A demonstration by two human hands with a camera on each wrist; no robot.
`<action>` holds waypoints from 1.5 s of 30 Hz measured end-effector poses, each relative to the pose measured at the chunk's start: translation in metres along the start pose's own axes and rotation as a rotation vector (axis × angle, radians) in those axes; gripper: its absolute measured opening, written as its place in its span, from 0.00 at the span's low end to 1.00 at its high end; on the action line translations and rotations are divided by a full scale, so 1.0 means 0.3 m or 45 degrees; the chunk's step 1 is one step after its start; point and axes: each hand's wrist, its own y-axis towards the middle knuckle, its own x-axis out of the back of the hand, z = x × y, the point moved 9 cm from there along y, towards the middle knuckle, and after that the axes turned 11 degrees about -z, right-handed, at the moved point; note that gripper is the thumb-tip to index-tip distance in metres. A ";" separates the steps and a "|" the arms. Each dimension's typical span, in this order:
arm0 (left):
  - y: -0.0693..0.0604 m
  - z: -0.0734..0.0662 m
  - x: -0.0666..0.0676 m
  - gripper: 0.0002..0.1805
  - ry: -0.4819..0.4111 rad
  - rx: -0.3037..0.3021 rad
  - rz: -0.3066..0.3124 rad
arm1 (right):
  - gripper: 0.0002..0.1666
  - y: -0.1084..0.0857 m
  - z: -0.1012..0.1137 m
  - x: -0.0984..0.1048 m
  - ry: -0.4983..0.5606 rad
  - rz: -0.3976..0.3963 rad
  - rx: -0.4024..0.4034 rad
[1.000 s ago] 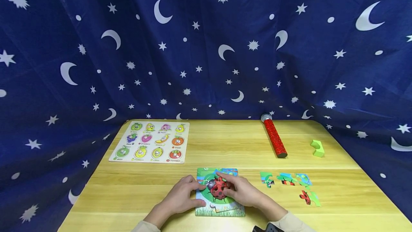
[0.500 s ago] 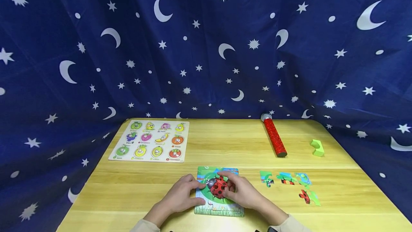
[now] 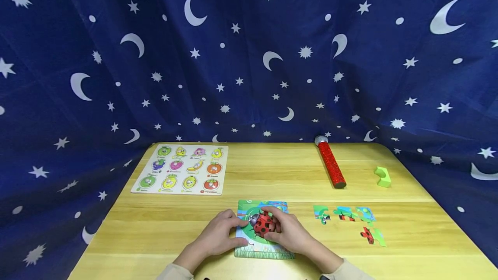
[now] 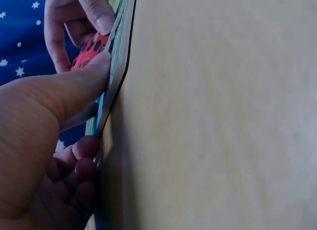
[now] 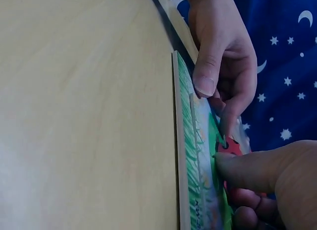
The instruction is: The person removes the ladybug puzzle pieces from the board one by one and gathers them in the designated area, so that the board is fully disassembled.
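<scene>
A jigsaw puzzle board with a ladybug picture lies flat near the front of the table. My left hand rests on its left side, thumb and index finger spread apart on the surface. On the right, my right hand curls over the red ladybug piece, thumb and fingers at its edges. In the right wrist view the right thumb touches the red part at the board; the fingertips behind it are partly hidden. The left wrist view shows the left thumb along the board's edge.
Several loose puzzle pieces lie to the right, with a ladybug-wing piece nearer the front. A red glittery microphone and a green notched block lie behind them. A fruit puzzle board sits at back left.
The bottom part of the ladybug puzzle looked skewed earlier and now sits straighter. My right thumb has shifted left and slightly toward the front. The left hand stays in place.
</scene>
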 end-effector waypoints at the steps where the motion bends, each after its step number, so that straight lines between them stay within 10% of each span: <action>1: 0.000 -0.001 -0.001 0.26 0.003 -0.001 0.002 | 0.39 0.002 0.001 0.000 -0.007 0.002 -0.004; 12: -0.003 -0.019 -0.020 0.30 0.223 0.025 -0.049 | 0.40 0.009 0.003 -0.009 -0.081 0.023 -0.013; 45: -0.006 -0.033 -0.027 0.30 0.320 0.058 -0.079 | 0.40 0.013 -0.008 0.024 -0.142 -0.018 0.012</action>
